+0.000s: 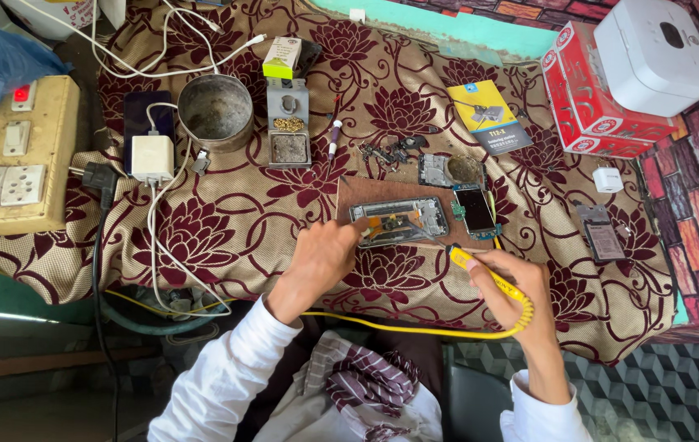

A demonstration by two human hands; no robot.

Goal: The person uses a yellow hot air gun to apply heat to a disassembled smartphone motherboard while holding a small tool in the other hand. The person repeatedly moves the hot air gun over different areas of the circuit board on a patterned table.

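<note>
An opened phone [398, 220] lies on a brown board [349, 192] on a floral maroon cloth. My left hand [316, 258] rests at the phone's left end, fingers pinched at its edge; what it pinches is too small to tell. My right hand [517, 282] grips a yellow soldering iron [492, 278], its tip reaching toward the phone's inside. The iron's yellow cable [415, 329] loops back across my lap. A small circuit board [476, 210] lies at the phone's right end.
A round metal tin [215, 110], a soldering stand with brass wool [288, 123], a white charger [152, 157] and a switchboard [6, 155] sit left. Red boxes [599, 94] under a white device [652, 53], a booklet [490, 116] and another phone part [603, 237] lie right.
</note>
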